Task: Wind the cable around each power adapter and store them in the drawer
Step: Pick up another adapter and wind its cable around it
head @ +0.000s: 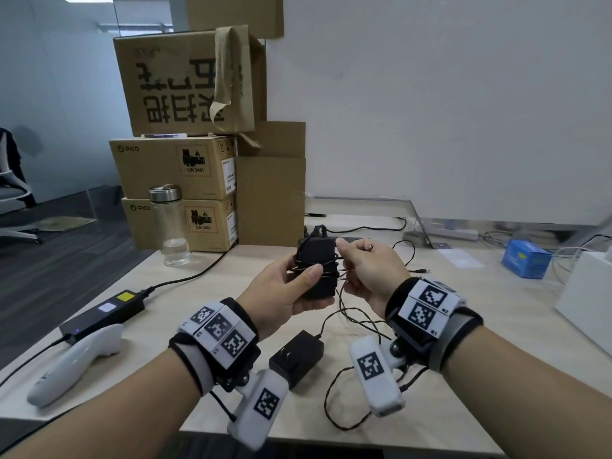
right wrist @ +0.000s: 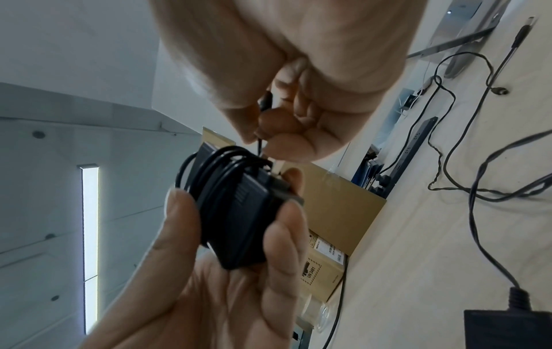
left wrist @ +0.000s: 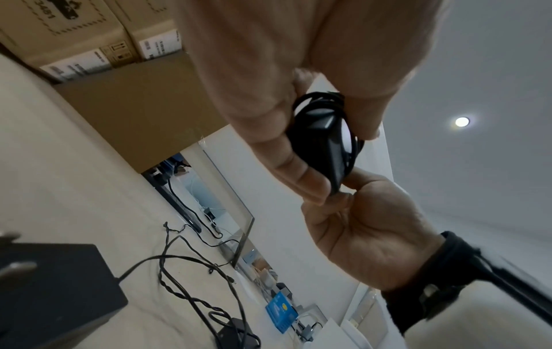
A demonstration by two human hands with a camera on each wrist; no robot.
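Black power adapter (head: 317,266), held above the desk (head: 212,286): my left hand (head: 281,293) grips its body, thumb across the wound cable (head: 326,271). My right hand (head: 367,270) pinches the cable's free end beside it. My fingers hide the adapter's lower half. A second adapter (head: 296,357) lies unwound below; no drawer shows.

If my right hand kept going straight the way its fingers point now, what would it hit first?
Most likely the power adapter held in your left hand. Your right hand pinches the cable just beside it, with its fingers aimed leftward at the adapter's wound side. Depth is uncertain, but the gap looks very small.
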